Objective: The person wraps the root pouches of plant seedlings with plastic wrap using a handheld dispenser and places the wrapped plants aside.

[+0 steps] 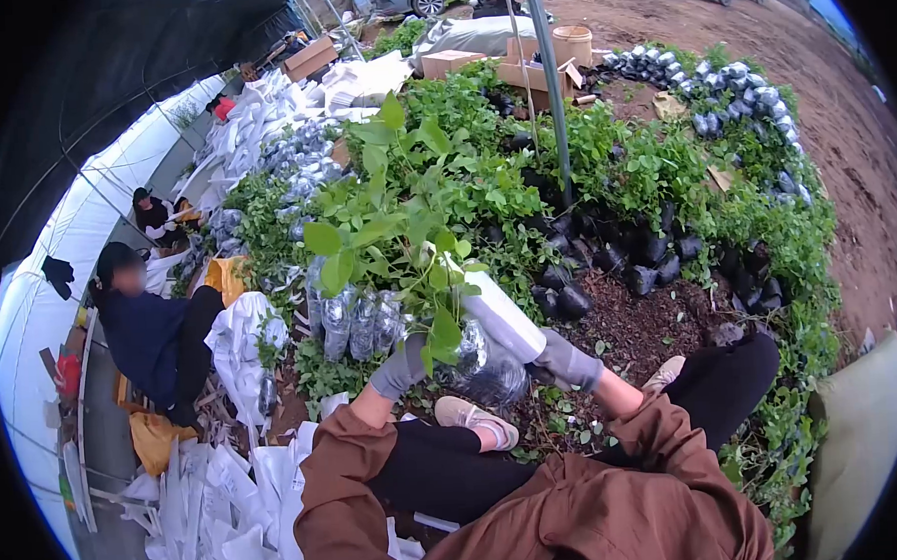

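Both my hands wear grey gloves. My right hand (566,362) is closed round the lower end of a white roll (502,313), which slants up to the left. My left hand (400,368) is at the left side of a leafy green plant (407,242), its fingers partly hidden by leaves; what it grips is hard to make out. Under the roll, between my hands, is a bundle wrapped in clear film (485,370). Several wrapped bundles (355,322) stand upright just beyond my left hand.
Potted seedlings in black bags (658,256) spread ahead, with a metal pole (553,95) among them. White sheets (243,499) lie at the lower left. A person in dark clothes (145,328) sits at the left, another person (156,218) farther back. Cardboard boxes (451,63) stand behind.
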Demonstrator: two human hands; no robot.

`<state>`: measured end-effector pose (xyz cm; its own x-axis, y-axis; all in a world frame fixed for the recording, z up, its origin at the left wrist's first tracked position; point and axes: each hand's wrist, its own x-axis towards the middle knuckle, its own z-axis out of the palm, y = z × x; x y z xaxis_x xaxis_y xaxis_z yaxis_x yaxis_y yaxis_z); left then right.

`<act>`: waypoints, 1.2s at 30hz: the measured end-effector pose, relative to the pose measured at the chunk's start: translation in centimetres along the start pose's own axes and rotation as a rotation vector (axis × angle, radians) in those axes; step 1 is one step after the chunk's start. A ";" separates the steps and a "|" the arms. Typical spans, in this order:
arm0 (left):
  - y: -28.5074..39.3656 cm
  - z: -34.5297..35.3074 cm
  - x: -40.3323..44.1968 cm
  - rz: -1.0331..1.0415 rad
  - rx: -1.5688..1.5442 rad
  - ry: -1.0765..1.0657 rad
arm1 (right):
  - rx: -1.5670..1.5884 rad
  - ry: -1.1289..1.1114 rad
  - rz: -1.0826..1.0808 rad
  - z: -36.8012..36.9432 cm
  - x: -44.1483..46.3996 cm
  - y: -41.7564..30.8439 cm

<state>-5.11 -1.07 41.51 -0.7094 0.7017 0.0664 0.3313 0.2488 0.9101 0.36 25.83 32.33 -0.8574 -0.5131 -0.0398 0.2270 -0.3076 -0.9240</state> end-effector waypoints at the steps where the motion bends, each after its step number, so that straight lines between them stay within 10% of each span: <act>1: -2.2 -0.6 0.7 -0.132 -0.189 0.003 | 0.355 -0.135 0.064 0.1 -0.3 2.2; 2: -4.1 -1.4 1.4 -0.255 -0.370 0.010 | 0.701 -0.275 0.121 0.2 -0.1 4.2; 3: -4.4 -1.5 1.6 0.219 0.051 0.001 | 0.739 -0.190 0.121 1.7 -0.4 2.8; 7: -8.3 -2.9 3.0 0.479 0.631 0.279 | 0.456 0.155 -0.090 2.3 0.4 0.5; 9: -7.3 -1.9 3.7 0.204 -0.252 0.413 | 0.210 0.232 -0.226 2.0 0.7 0.2; 12: -4.8 0.7 1.7 0.161 -0.605 0.767 | 0.157 0.257 -0.345 1.9 0.1 0.5; 14: -1.7 3.4 1.0 0.287 -1.384 0.839 | 0.119 0.347 -0.398 1.5 0.2 1.3; 17: -1.7 9.5 -1.3 0.181 -1.109 0.642 | -0.316 0.517 -0.504 1.6 0.2 0.5; 20: -7.0 12.9 3.0 0.009 -0.630 1.038 | -0.679 0.439 -0.445 2.2 0.4 -0.3; 24: -8.6 13.7 2.1 -0.162 -1.212 0.917 | -1.163 0.294 -0.590 3.2 -0.8 -3.3; 26: -14.2 15.9 0.8 -0.121 -0.149 0.666 | -1.528 0.145 -0.658 3.0 -1.6 -4.0; 29: -18.0 19.8 1.0 0.333 -1.868 0.450 | -1.670 0.085 -0.643 2.6 -2.6 -3.2; 36: -15.3 21.9 3.7 -0.043 -1.492 0.863 | -1.544 0.428 -0.600 3.1 -4.3 -3.4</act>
<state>0.81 12.32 18.92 -0.9697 0.0543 -0.2381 -0.1592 -0.8799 0.4477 4.69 26.64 36.82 -0.7615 -0.3086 0.5700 -0.5511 0.7712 -0.3187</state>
